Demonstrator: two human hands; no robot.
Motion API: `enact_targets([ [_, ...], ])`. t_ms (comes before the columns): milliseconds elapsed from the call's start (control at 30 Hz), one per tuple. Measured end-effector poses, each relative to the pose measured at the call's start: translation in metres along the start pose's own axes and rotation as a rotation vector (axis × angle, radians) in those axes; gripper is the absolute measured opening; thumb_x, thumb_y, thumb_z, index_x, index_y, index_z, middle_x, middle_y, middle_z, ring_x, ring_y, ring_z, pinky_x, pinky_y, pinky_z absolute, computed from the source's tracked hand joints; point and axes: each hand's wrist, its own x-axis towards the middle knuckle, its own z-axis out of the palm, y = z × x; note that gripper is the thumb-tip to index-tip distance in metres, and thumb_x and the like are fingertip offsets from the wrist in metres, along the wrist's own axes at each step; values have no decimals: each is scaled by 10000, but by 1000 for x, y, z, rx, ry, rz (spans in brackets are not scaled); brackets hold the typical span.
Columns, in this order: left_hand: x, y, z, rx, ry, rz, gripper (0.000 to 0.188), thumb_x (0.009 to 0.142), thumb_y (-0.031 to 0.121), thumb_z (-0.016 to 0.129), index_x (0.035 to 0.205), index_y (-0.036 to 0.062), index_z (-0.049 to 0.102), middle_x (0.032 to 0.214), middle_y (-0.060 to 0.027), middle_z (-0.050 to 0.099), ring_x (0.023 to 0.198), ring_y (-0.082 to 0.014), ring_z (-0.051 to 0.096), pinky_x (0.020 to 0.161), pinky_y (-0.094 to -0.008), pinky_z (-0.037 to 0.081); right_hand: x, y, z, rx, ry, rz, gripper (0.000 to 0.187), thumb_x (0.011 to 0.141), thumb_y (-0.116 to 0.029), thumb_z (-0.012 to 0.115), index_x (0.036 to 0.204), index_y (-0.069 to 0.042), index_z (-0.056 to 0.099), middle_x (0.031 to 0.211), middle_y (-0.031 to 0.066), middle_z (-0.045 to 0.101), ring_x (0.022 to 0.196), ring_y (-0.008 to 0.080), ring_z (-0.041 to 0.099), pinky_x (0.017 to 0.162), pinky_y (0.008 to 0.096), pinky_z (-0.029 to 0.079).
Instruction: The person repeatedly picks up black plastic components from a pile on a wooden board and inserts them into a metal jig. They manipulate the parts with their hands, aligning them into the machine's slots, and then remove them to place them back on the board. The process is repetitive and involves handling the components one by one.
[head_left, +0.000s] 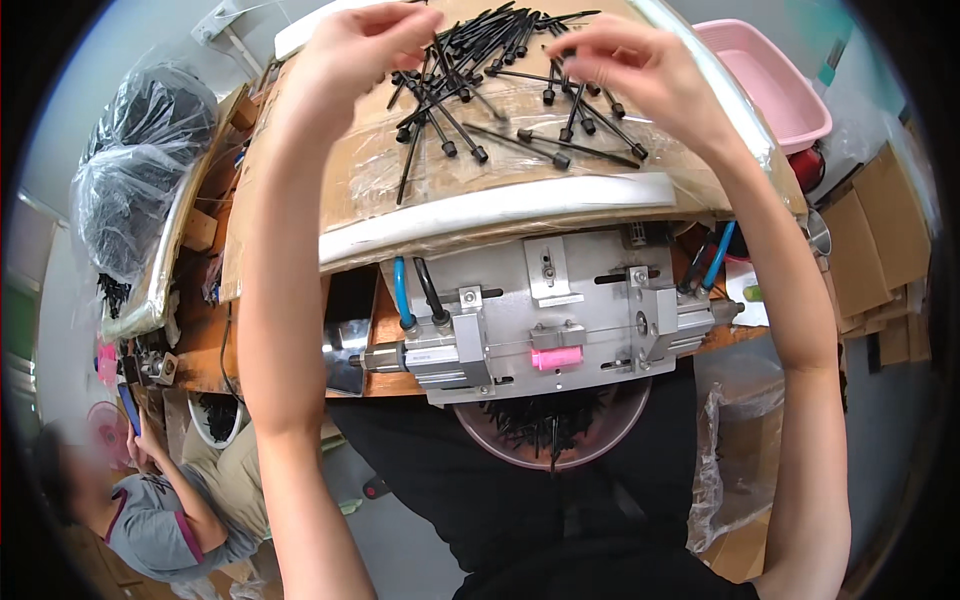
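Observation:
My left hand (pixel 365 50) is raised over the far left of the cardboard-covered worktop (pixel 370 150), thumb and fingertips pinched together. From its fingertips a thin black rod (pixel 483 100) slants down, its lower end blurred. On the right, my right hand (pixel 640 75) hovers over the pile with fingers bent toward the thumb; dark bits show at the fingertips, but I cannot make out what they hold. Between and below both hands lies a loose pile of black rods with knobbed ends (pixel 490 35). A few lie apart nearer me, such as one black rod (pixel 590 147).
In front of me sits a metal clamping fixture (pixel 510 290) with two cylinders, blue hoses and a pink block (pixel 556 357). Below it, a bowl (pixel 470 440) holds black pieces. A pink basin (pixel 765 85) and cardboard boxes (pixel 880 240) stand right. Another person (pixel 180 510) sits left.

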Motion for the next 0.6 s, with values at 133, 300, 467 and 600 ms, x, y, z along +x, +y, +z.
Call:
enact_targets([
  [133, -20, 17, -13, -387, 22, -47, 289, 946, 255, 635, 1129, 33, 667, 921, 1, 624, 799, -62, 546, 779, -209, 456, 0, -9, -22, 521, 133, 294, 180, 943, -118, 605, 1043, 31, 627, 920, 108, 680, 729, 112, 619, 652, 231, 507],
  [300, -157, 57, 60, 243, 243, 72, 266, 834, 3, 680, 1097, 27, 656, 956, -32, 638, 784, -76, 548, 743, -216, 471, -49, -38, -34, 700, 383, 278, 251, 966, -184, 595, 1109, 22, 603, 961, 172, 689, 818, 183, 673, 677, 236, 543],
  [467, -270, 65, 150, 377, 18, 119, 752, 639, -100, 742, 1345, -23, 494, 941, -114, 577, 828, -241, 535, 775, -345, 454, -114, -59, -51, 573, 312, 262, 340, 1000, -216, 535, 1254, 6, 576, 1058, 111, 664, 880, 126, 606, 681, 208, 478],
  [600, -292, 42, 186, 472, -56, 71, 764, 690, -86, 697, 1398, -62, 411, 979, -125, 533, 866, -264, 513, 783, -369, 442, -135, -67, -30, 605, 370, 314, 367, 1017, -201, 497, 1298, 34, 509, 1065, 153, 653, 880, 149, 607, 684, 215, 481],
])
